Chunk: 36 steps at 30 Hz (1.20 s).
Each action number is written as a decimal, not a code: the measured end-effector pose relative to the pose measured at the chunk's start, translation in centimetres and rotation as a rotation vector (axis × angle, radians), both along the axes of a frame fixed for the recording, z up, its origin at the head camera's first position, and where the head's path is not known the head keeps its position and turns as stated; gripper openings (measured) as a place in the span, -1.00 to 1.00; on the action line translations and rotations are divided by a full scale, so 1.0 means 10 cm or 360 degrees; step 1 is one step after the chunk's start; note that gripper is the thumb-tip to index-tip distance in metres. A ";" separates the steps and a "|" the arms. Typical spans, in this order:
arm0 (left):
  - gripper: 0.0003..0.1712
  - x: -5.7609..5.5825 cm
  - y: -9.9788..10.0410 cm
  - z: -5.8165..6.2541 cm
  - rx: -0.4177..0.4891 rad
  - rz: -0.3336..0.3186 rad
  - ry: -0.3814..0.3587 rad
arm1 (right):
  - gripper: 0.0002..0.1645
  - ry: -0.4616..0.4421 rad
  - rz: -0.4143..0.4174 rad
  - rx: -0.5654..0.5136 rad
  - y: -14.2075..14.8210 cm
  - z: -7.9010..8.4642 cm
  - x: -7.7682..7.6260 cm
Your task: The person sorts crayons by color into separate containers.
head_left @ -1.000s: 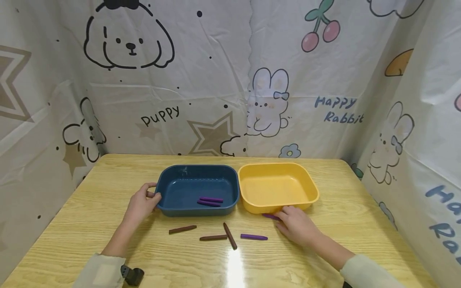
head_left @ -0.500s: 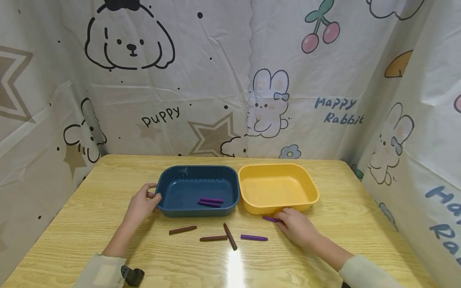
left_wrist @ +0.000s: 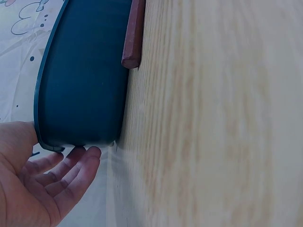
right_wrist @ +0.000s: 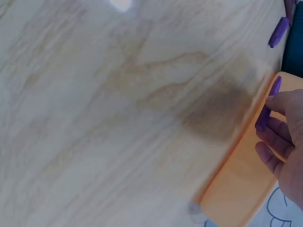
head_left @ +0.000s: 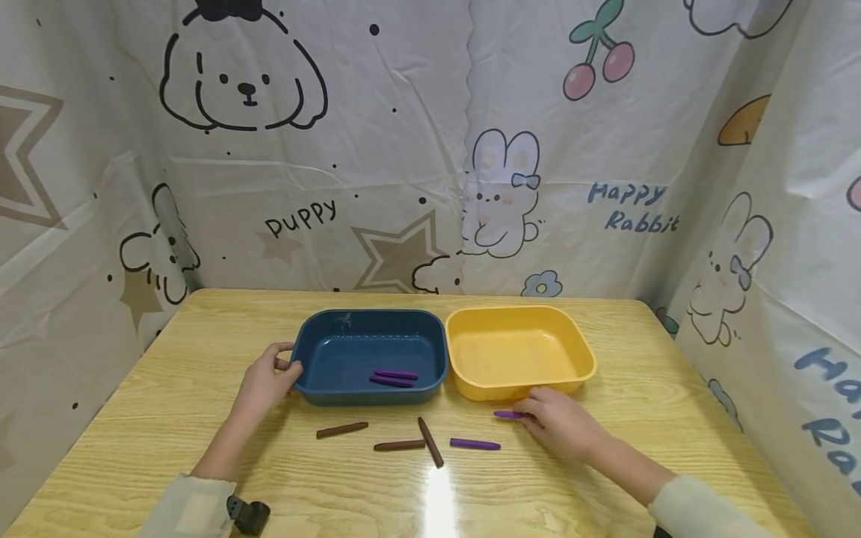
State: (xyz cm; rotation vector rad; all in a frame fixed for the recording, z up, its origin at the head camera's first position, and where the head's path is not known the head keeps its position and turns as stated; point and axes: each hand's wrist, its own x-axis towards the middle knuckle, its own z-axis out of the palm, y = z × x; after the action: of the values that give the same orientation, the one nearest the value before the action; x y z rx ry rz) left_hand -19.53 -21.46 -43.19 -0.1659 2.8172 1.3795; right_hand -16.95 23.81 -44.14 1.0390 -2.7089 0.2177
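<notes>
At the left end of the dark blue bin (head_left: 370,397), my left hand (head_left: 267,379) holds the rim. In the left wrist view its thumb lies at the rim and its fingers (left_wrist: 71,187) touch the outer end wall. My right hand (head_left: 560,423) pinches a purple crayon (head_left: 506,414) between thumb and fingers, just in front of the yellow bin (head_left: 521,390). The right wrist view shows this crayon (right_wrist: 263,118) held clear of the table, the bin's wall behind it. Two purple crayons (head_left: 393,378) lie inside the blue bin.
Another purple crayon (head_left: 474,444) lies on the wooden table (head_left: 323,493) in front of the bins. To its left are three brown crayons, two of them touching: one at far left (head_left: 341,430), one flat (head_left: 398,445), one slanted (head_left: 430,442). A printed curtain (head_left: 397,157) surrounds the table.
The right hand has drawn the purple crayon slightly away from the yellow bin and turned it more level. The left hand stays at the blue bin's rim.
</notes>
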 end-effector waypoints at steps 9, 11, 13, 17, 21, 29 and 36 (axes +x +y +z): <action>-0.44 0.00 0.00 0.00 -0.0003 0.0005 0.0004 | -0.86 0.0004 0.0106 -0.0019 -0.07 0.21 0.01; -0.44 0.00 0.00 0.00 -0.0002 0.0003 0.0004 | -0.86 0.0047 0.0141 -0.0023 -0.10 0.26 0.00; -0.44 0.00 -0.01 0.00 0.0001 0.0002 0.0004 | -0.86 0.0111 0.0189 -0.0039 -0.13 0.29 -0.02; -0.43 0.00 -0.01 0.00 0.0003 -0.0001 0.0006 | -0.84 0.0200 0.0268 -0.0058 -0.20 0.35 -0.06; -0.43 0.00 -0.01 0.00 0.0002 0.0004 0.0000 | -0.84 0.0184 0.0258 -0.0035 -0.27 0.43 -0.09; -0.43 -0.01 0.00 -0.01 0.0000 0.0009 0.0010 | -0.85 0.0059 0.0198 0.0001 -0.44 0.57 -0.17; -0.44 -0.01 0.00 0.00 -0.0005 0.0014 0.0022 | -0.84 0.0073 0.0211 -0.0031 -0.56 0.63 -0.26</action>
State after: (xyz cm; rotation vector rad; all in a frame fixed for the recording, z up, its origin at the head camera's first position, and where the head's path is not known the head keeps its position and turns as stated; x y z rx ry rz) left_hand -19.66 -21.44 -43.22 -0.1697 2.8335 1.3834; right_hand -19.53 18.22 -37.82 1.2040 -2.5947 0.2395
